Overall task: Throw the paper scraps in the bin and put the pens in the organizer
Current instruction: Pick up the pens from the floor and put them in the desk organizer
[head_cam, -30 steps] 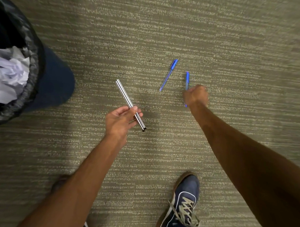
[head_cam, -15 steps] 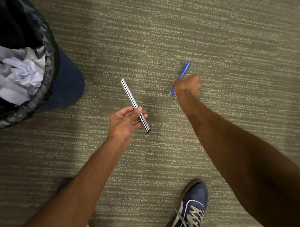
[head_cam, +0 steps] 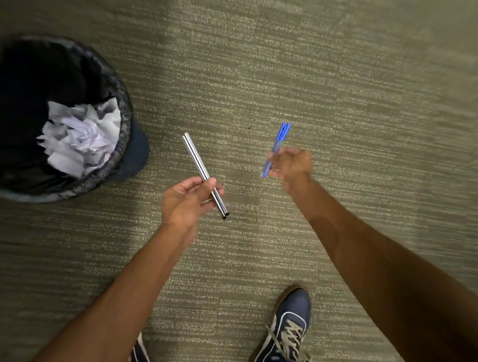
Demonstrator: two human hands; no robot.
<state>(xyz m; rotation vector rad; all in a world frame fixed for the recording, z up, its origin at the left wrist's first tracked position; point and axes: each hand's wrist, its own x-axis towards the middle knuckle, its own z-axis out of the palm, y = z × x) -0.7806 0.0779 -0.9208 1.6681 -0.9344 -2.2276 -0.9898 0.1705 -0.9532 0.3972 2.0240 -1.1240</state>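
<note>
- Silver pens (head_cam: 205, 175) are being pinched in the left hand (head_cam: 187, 200), kept together for carrying.
- Blue pens (head_cam: 277, 147) are being clamped in the right hand (head_cam: 291, 166), clear of the carpet (head_cam: 344, 89).
- Scraps (head_cam: 79, 140) are lying in the bin (head_cam: 124, 122).

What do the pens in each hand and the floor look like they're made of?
Silver pens: shiny, mirror-like streaks, likely metal or metallised plastic. Blue pens: translucent glossy barrels, probably plastic. Carpet: matte, looped striped pile, apparently woven textile.
</note>
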